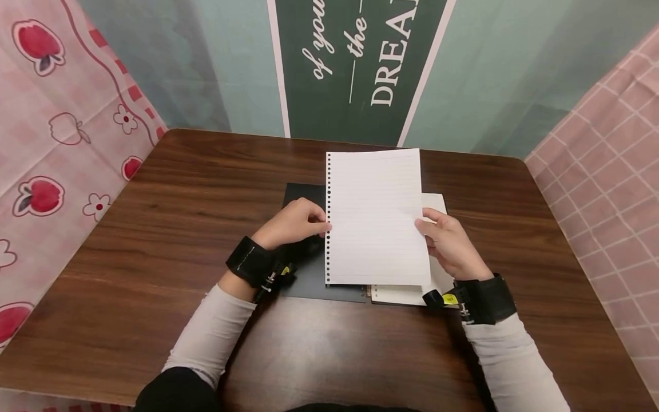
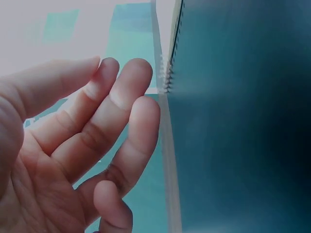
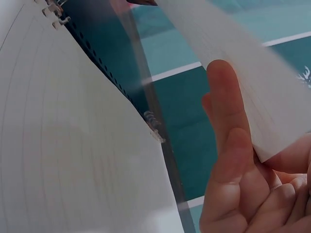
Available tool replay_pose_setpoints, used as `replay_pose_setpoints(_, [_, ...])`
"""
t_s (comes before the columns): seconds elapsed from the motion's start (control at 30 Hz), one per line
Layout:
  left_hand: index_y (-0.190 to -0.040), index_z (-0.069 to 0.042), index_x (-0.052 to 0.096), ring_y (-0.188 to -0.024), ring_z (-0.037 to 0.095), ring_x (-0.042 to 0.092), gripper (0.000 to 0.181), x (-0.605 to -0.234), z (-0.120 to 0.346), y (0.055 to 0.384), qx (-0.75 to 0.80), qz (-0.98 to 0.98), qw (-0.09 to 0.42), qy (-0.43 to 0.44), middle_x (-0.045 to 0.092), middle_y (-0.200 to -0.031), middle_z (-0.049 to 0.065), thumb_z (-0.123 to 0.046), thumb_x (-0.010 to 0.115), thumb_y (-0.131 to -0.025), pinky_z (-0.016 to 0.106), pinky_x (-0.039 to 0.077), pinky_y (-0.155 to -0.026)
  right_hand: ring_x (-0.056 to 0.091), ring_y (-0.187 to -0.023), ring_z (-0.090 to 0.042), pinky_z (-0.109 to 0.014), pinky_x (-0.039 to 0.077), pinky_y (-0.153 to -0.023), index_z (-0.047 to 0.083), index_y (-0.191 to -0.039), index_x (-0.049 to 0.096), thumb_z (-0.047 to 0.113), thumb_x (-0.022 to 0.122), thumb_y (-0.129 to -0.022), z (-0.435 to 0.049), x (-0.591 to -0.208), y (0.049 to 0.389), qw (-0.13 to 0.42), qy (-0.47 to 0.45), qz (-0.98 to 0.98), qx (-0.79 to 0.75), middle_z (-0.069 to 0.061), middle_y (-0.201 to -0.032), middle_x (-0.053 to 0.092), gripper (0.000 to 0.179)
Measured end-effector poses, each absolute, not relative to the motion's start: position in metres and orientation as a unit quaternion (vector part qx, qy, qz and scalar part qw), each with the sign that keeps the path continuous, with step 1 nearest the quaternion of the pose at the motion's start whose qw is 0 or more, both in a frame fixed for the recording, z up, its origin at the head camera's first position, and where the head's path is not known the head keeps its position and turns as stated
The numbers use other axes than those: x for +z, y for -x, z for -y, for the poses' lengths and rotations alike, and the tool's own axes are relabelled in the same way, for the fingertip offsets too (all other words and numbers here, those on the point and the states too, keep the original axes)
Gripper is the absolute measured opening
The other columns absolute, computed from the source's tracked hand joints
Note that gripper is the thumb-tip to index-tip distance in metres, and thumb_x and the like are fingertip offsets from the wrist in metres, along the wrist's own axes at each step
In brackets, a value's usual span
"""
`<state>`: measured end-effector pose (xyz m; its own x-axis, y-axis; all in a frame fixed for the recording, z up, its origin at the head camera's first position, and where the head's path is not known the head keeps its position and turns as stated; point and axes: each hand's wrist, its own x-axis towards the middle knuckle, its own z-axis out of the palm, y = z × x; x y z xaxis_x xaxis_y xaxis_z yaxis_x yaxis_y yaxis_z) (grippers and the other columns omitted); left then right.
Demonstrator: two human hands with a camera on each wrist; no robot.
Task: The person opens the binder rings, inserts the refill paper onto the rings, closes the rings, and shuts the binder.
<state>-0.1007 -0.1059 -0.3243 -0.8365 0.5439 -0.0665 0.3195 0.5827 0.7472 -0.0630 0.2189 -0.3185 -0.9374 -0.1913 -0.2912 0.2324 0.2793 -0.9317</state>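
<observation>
Both hands hold up a lined loose-leaf sheet [image 1: 376, 217] with a row of punched holes down its left side. My left hand [image 1: 296, 223] pinches the holed edge between thumb and index finger; in the left wrist view its other fingers [image 2: 138, 124] are loosely bent. On the opposite edge, the right hand [image 1: 450, 240] grips the paper, thumb in front and fingers behind. Below the sheet lies an open ring binder [image 1: 324, 289] with a dark cover. Lined pages [image 3: 82, 136] rest on its right side near the metal rings [image 3: 58, 19]. The raised sheet hides much of the binder.
The binder lies on a brown wood-grain table [image 1: 154, 257]. Behind it hangs a teal cloth [image 1: 494, 74] with a dark green lettered panel [image 1: 355, 120]. Pink patterned cloths flank the table on both sides. Each wrist wears a black strap [image 1: 249, 260].
</observation>
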Motion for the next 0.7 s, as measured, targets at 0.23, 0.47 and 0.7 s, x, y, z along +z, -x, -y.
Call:
replay_pose_setpoints(0.23, [-0.079, -0.006, 0.072, -0.058, 0.013, 0.035, 0.023, -0.322, 0.093, 0.102, 0.397, -0.867, 0.147, -0.263, 0.063, -0.07, 0.01, -0.018, 0.064, -0.097, 0.027, 0.031, -0.06, 0.057, -0.075, -0.005, -0.02, 0.051, -0.07, 0.0, -0.152, 0.031, 0.027, 0.046, -0.106, -0.231, -0.313, 0.058, 0.164, -0.012, -0.787, -0.594, 0.014, -0.089, 0.063, 0.055])
replay_pose_setpoints(0.47, [-0.08, -0.005, 0.072, -0.061, 0.013, 0.038, 0.024, -0.321, 0.081, 0.103, 0.397, -0.861, 0.155, -0.278, 0.068, -0.077, 0.016, -0.018, 0.063, -0.097, 0.027, 0.033, -0.063, 0.06, -0.081, -0.006, -0.02, 0.052, -0.071, 0.001, -0.149, 0.034, 0.029, 0.048, -0.105, -0.243, -0.313, 0.053, 0.148, -0.014, -0.784, -0.603, 0.012, -0.098, 0.066, 0.054])
replay_pose_setpoints(0.7, [-0.079, -0.005, 0.072, -0.059, 0.012, 0.037, 0.024, -0.321, 0.069, 0.104, 0.395, -0.858, 0.158, -0.289, 0.066, -0.075, 0.015, -0.018, 0.064, -0.097, 0.025, 0.032, -0.061, 0.057, -0.08, -0.007, -0.021, 0.049, -0.068, 0.005, -0.143, 0.042, 0.03, 0.049, -0.105, -0.255, -0.316, 0.046, 0.141, -0.025, -0.792, -0.593, 0.012, -0.094, 0.064, 0.046])
